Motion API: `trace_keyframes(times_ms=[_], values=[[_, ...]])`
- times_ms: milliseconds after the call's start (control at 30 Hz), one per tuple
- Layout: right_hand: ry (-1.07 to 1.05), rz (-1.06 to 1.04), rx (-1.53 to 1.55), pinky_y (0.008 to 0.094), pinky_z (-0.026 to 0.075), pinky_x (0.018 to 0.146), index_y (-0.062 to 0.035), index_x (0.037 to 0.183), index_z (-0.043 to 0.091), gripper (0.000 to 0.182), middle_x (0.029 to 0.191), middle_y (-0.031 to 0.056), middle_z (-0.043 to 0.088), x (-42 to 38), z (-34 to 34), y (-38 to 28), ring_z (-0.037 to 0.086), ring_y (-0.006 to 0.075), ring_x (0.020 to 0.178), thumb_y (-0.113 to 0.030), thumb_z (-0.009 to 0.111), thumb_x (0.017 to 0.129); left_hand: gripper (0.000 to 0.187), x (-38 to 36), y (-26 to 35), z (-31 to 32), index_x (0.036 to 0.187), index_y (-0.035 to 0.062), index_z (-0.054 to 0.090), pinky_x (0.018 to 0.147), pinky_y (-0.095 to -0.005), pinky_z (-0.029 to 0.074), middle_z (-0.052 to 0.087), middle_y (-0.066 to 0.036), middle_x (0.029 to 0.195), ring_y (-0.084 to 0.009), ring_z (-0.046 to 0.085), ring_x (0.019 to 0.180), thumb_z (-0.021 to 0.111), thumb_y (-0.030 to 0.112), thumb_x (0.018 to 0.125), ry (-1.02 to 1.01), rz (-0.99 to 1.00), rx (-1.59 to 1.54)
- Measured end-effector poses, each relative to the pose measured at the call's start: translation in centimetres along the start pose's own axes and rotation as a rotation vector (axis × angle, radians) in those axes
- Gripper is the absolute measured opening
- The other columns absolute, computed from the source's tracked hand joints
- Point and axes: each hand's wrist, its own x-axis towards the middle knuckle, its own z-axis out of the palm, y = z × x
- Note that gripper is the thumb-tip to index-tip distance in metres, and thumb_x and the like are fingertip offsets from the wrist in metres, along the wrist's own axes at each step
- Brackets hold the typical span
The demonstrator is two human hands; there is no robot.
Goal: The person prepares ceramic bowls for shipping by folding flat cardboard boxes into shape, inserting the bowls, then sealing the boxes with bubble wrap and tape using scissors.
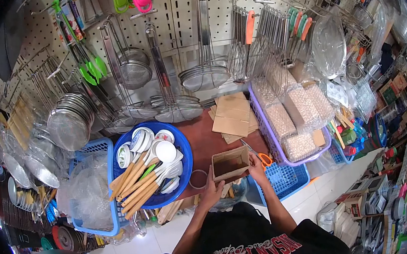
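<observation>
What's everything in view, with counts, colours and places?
Open cardboard box: one, brown, lower centre.
Flat cardboard pieces: several, brown, behind it.
Round plastic basin: one, blue, left.
Wooden-handled utensils: many, tan and white, in basin.
Plastic basket: one, purple, right.
Bubble-wrapped packs: several, brownish, in it.
Other baskets: at least three, blue, both sides.
Scissors: one, orange handles, right of box.
Wire strainers, whisks: many, silver, on white pegboard.
Left hand, right hand: one each, bare, on box.
</observation>
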Motion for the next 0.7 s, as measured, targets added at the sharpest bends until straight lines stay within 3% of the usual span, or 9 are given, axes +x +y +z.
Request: trace_keyframes(times_ms=[200,467,600,700], values=[[-0.016,-0.016,-0.008,0.0259,0.046,0.097,-0.0026,0.140,0.046,0.048,0.134,0.0091,0.059,0.1,-0.2,0.1,0.059,0.0138,0.113,0.005,0.057,0.094,0.080,-0.4,0.4,0.1,0.156,-0.0026,0.010,0.119,-0.0423,0.026,0.022,-0.028,0.158,-0.0381,0.027,0.147,0.059,0.020,0.098,0.011,-0.019,0.051],[-0.019,-0.009,-0.073,0.0291,0.043,0.102,-0.0037,0.142,0.047,0.046,0.136,0.0099,0.057,-0.2,0.1,-0.5,0.056,0.0182,0.123,0.003,0.055,0.097,0.078,0.1,0.6,0.2,0.156,-0.0039,0.007,0.120,-0.0440,0.023,0.018,-0.029,0.159,-0.0410,0.022,0.148,0.056,0.020,0.099,0.079,0.098,0.122],[-0.038,0.006,-0.120,0.0312,0.043,0.105,-0.0059,0.145,0.045,0.042,0.140,0.0090,0.055,-0.2,0.0,-0.6,0.054,0.0184,0.125,-0.012,0.050,0.103,0.076,0.1,2.4,-0.1,0.155,-0.0053,0.007,0.120,-0.0449,0.022,0.016,-0.030,0.160,-0.0445,0.020,0.148,0.054,0.017,0.100,0.091,0.112,0.065],[-0.013,0.079,-0.059,0.0353,0.042,0.108,-0.0074,0.147,0.044,0.044,0.145,0.0081,0.049,-0.5,0.4,-2.1,0.049,0.0200,0.131,-0.025,0.047,0.106,0.074,0.5,2.0,0.0,0.157,-0.0004,0.010,0.119,-0.0459,0.024,0.015,-0.031,0.160,-0.0467,0.019,0.147,0.054,0.015,0.100,0.138,0.255,0.212]])
